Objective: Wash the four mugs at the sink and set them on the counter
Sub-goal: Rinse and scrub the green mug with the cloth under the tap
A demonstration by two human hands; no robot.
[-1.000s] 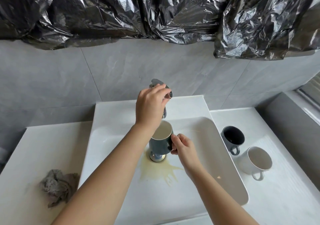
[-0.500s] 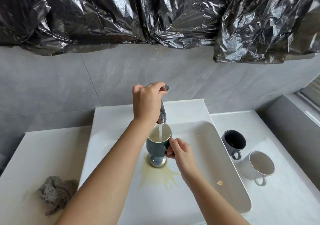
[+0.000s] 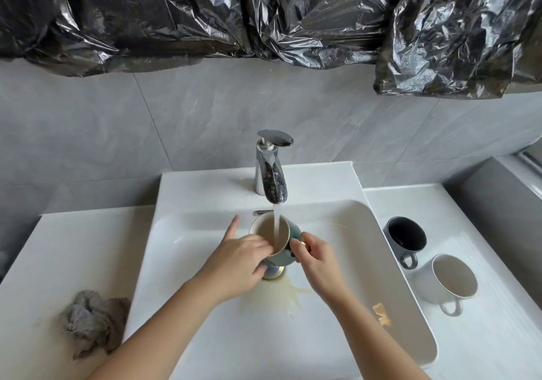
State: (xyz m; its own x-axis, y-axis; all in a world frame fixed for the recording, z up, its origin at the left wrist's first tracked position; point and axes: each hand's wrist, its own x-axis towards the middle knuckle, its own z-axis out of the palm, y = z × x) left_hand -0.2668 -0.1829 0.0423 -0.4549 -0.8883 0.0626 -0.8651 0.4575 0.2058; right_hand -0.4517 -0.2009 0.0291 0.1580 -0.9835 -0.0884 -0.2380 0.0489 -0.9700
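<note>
So the teal mug [image 3: 264, 234] is in the middle of the sink [image 3: 352, 233], right under the faucet [image 3: 271, 174], just above the drain plug [image 3: 272, 272]. The water stream [image 3: 277, 224] is landing inside it. It's tipped a little, with its long axis leaning so the mouth faces up and slightly toward the near side. Both hands are on it, so neither is really nearer. The right hand [image 3: 316, 256] is clamped around the handle side on the right, and the left hand [image 3: 234, 262] comes in from the near left with fingers hooked over the rim into the cup and the index finger sticking out straight. To me this looks like the rinse-and-rub stage for this mug. The dark mug [image 3: 406, 237] and white mug [image 3: 451, 280] sit on the table [image 3: 498, 335] to the right of the sink, so I'd guess the right hand does the set-down. I can only see three mugs. There's a yellowish stain [image 3: 269, 300] in the basin near the drain and a grey rag [image 3: 91, 321] on the left. No brands, labels or readable writing anywhere.
</note>
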